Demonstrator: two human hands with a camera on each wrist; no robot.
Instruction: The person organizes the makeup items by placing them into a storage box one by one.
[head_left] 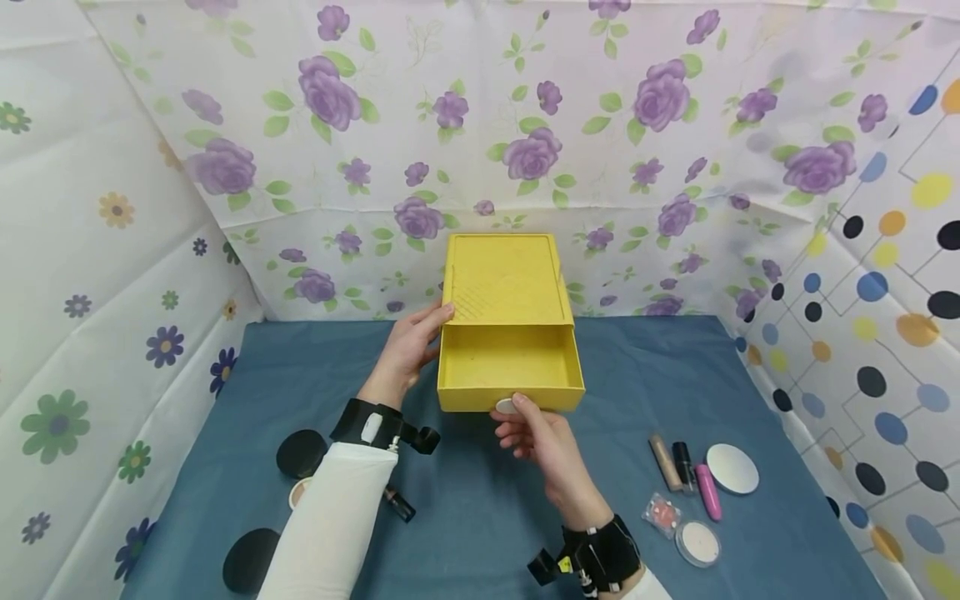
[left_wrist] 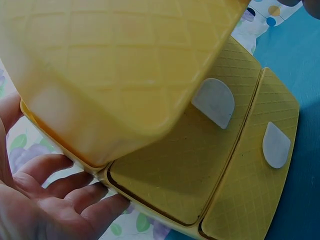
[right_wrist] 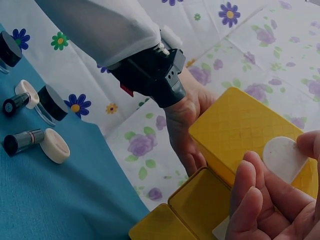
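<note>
Yellow top drawer [head_left: 468,400], drawn out from cabinet [head_left: 506,271] | white knob [head_left: 504,407], partly covered, pinched by right hand [head_left: 551,454] | cabinet side touched by left hand [head_left: 408,342], fingers unclenched | dark tube [head_left: 400,504], part-hidden by sleeve [head_left: 337,517]

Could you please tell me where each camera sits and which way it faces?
Head: worn on the head, looking forward and down at the yellow drawer unit; the left hand and right hand both show.
Left wrist: on that wrist, looking closely at the drawer fronts; the left hand shows at lower left.
Right wrist: on that wrist, looking past the white handle towards the left sleeve; both hands show.
Head and right wrist share the right hand pinching the handle.
</note>
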